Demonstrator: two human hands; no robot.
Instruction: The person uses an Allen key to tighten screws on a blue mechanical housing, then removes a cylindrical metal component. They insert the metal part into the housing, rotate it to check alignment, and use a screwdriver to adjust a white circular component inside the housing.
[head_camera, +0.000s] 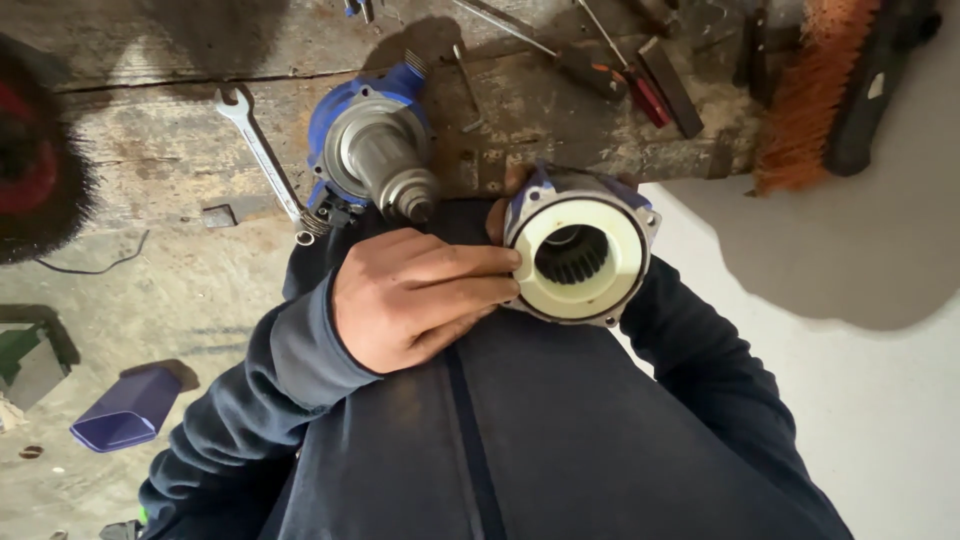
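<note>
Held up close against the person's dark jacket (560, 440), the housing (580, 250) is a round blue-and-metal casing with a white ring on its face and a toothed bore in the middle. It looks stiff and fairly heavy for its size, cast metal with bolt ears on the rim; the white ring may be the softer, easier-marked part, so the rim seems the safer hold. The left hand (415, 295) has its fingers curled, tips pressing the ring's edge. The right hand (500, 205) is mostly hidden behind the housing; only 1 fingertip shows, so I cannot tell its grip. Beyond, on the worn bench (150, 140), stand a blue motor (375, 150) and a wrench (260, 150).
</note>
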